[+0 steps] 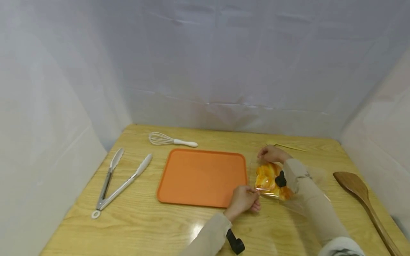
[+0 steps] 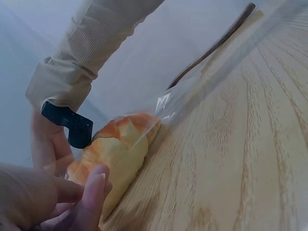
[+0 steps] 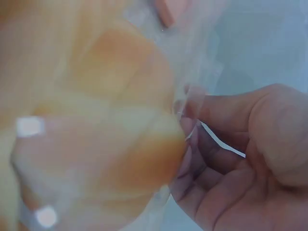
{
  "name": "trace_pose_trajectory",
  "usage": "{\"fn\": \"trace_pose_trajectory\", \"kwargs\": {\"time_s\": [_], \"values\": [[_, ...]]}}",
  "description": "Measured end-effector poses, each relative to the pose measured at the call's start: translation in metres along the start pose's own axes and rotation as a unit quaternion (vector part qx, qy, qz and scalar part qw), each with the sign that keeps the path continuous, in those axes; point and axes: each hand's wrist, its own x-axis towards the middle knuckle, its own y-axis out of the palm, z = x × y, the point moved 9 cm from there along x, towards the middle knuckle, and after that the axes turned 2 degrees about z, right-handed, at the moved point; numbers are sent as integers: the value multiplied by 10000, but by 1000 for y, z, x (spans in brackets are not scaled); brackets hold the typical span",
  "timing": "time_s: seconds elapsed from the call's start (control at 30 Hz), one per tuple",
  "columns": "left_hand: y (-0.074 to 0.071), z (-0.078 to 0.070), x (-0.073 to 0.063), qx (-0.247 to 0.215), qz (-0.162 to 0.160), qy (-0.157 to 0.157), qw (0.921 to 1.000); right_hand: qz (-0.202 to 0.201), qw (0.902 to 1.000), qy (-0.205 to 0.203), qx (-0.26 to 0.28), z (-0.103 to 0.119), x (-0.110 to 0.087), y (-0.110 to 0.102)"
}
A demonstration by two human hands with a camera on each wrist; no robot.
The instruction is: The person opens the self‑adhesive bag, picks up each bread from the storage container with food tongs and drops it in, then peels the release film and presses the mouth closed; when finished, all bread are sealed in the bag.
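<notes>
A clear plastic bag [image 1: 297, 205] lies on the right side of the table, with golden-brown bread [image 1: 264, 175] inside it. At the bag's near left corner, my left hand [image 1: 242, 201] pinches the film between thumb and fingers. My right hand [image 1: 274, 154] reaches over the bread and pinches the bag's far edge. The left wrist view shows the left thumb and fingertips close in front of the bread [image 2: 122, 154]. In the right wrist view, thin film sits between the right hand's [image 3: 236, 154] thumb and fingers, beside the blurred bread [image 3: 110, 130].
An orange tray [image 1: 205, 177] lies left of the bag. Behind it rests a white whisk [image 1: 174, 140]; spread metal tongs [image 1: 120, 190] lie at the left. A wooden turner [image 1: 360, 190] is along the right edge. A thin yellow strip [image 1: 291, 147] lies at the back right.
</notes>
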Motion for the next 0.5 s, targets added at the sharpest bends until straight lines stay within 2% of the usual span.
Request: {"fn": "trace_pose_trajectory", "kwargs": {"time_s": [0.13,0.27,0.37,0.5], "values": [[-6,-4,-2,105,9,157,9998,-327,9975,97,622,-4,-13,-11],[-20,-17,-5,475,-219,717,9961,-758,9855,230,1498,-7,-33,-24],[-32,-34,-6,917,-563,1320,9854,-1178,9736,191,1944,-8,-52,-35],[-45,-55,-7,1179,-951,1862,9708,-1749,9527,49,2484,-8,-83,-47]]}}
